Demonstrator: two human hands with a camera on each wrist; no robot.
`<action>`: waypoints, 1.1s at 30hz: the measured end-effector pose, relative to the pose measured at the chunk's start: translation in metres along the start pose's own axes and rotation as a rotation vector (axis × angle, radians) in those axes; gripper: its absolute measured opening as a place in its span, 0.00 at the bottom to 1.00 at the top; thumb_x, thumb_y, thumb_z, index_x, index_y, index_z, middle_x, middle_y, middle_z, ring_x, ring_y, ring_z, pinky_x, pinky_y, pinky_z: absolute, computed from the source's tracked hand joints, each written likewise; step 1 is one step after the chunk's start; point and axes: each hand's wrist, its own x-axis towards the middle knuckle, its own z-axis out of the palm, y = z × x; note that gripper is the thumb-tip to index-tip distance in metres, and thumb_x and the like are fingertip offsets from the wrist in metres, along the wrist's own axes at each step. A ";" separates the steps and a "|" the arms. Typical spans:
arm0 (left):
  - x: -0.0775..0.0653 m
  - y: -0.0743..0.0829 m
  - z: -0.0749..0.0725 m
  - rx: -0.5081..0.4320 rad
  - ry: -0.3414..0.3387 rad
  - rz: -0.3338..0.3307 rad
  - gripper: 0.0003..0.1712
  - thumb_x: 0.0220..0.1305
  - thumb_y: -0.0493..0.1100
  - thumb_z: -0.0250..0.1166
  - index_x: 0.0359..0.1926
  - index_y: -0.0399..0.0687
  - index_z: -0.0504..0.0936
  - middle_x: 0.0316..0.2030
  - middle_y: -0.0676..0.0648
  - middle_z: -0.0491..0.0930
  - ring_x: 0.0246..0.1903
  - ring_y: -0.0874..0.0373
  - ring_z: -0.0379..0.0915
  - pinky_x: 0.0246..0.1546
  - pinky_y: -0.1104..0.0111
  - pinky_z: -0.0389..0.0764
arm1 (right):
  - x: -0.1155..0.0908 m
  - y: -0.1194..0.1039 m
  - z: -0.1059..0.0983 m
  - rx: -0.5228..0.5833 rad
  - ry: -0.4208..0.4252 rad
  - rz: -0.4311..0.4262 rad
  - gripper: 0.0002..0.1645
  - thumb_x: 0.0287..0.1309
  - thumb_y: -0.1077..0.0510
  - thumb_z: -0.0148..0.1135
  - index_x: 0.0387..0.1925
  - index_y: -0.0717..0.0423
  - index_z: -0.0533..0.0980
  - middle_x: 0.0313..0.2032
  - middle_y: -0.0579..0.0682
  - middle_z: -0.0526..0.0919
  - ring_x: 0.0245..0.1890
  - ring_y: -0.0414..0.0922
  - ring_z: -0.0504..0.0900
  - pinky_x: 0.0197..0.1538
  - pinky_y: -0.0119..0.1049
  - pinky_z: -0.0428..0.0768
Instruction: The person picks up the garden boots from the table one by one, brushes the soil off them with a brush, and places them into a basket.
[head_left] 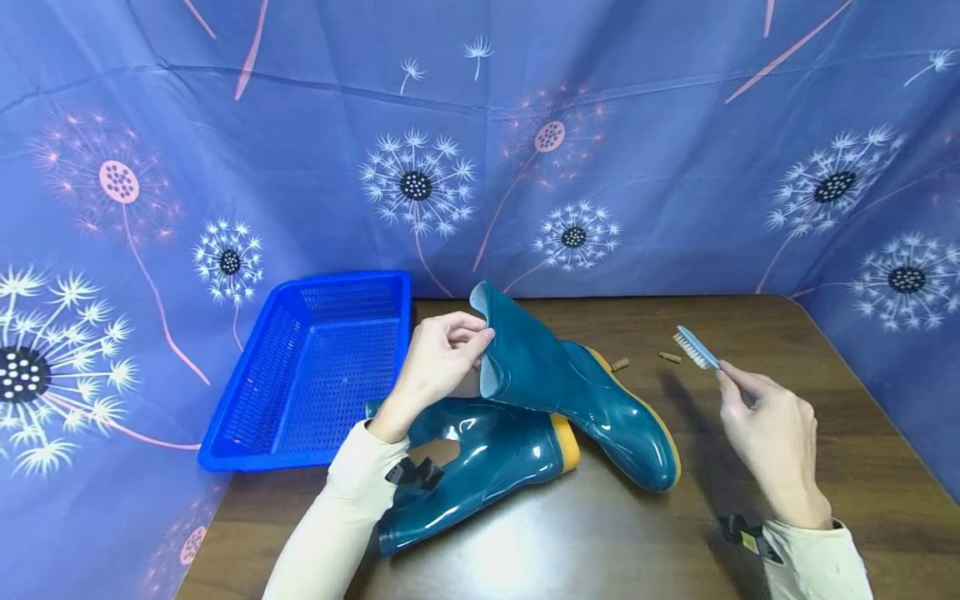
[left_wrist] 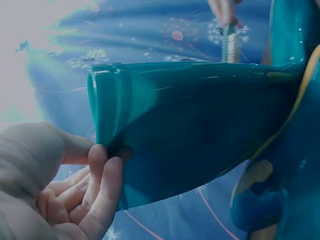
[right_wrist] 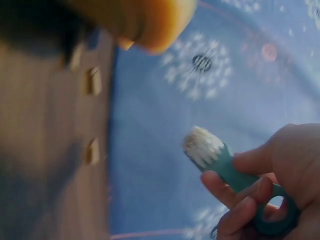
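In the head view my left hand (head_left: pixel 442 354) pinches the open top edge of a dark green rubber boot (head_left: pixel 540 358) with a yellow sole edge. That boot leans across the table, its toe pointing to the lower right. The left wrist view shows thumb and fingertips on the boot's rim (left_wrist: pixel 107 135). A second green boot (head_left: pixel 487 442) lies on its side under my left forearm. Well right of the boots, my right hand (head_left: pixel 772 433) holds a light blue brush (head_left: pixel 697 346) with white bristles, apart from both boots. Its looped handle (right_wrist: pixel 275 212) appears in the right wrist view.
A blue plastic basket (head_left: pixel 300 454) stands at the left of the wooden table (head_left: pixel 600 550). Two small tan pieces (head_left: pixel 670 357) lie behind the boots, towards the back edge. A blue cloth with dandelion prints (head_left: pixel 660 167) hangs behind and at the sides.
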 end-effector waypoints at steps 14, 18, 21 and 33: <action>0.031 0.032 0.014 0.024 -0.029 0.051 0.13 0.73 0.45 0.70 0.54 0.45 0.85 0.34 0.47 0.92 0.27 0.54 0.87 0.28 0.68 0.84 | 0.007 0.074 -0.034 -0.039 0.160 0.187 0.18 0.70 0.51 0.62 0.54 0.53 0.88 0.53 0.65 0.85 0.52 0.75 0.82 0.39 0.53 0.67; 0.035 0.042 0.019 0.137 -0.054 0.142 0.15 0.75 0.44 0.67 0.59 0.49 0.87 0.37 0.51 0.93 0.25 0.60 0.84 0.23 0.69 0.72 | 0.013 0.094 -0.051 -0.042 0.172 0.255 0.20 0.70 0.49 0.62 0.55 0.53 0.87 0.47 0.42 0.89 0.45 0.54 0.92 0.33 0.37 0.67; 0.041 0.045 0.023 0.191 -0.082 0.192 0.14 0.76 0.45 0.64 0.55 0.51 0.91 0.40 0.54 0.92 0.25 0.64 0.80 0.20 0.70 0.65 | 0.014 0.105 -0.060 0.045 0.165 0.363 0.22 0.72 0.48 0.61 0.59 0.54 0.85 0.34 0.08 0.78 0.35 0.19 0.82 0.33 0.18 0.61; 0.053 0.046 0.035 0.389 -0.180 0.381 0.15 0.78 0.41 0.63 0.59 0.52 0.90 0.39 0.51 0.81 0.25 0.64 0.72 0.23 0.72 0.67 | 0.003 0.122 -0.064 0.153 0.168 0.440 0.23 0.73 0.50 0.60 0.65 0.48 0.81 0.21 0.00 0.64 0.30 0.08 0.65 0.36 0.11 0.64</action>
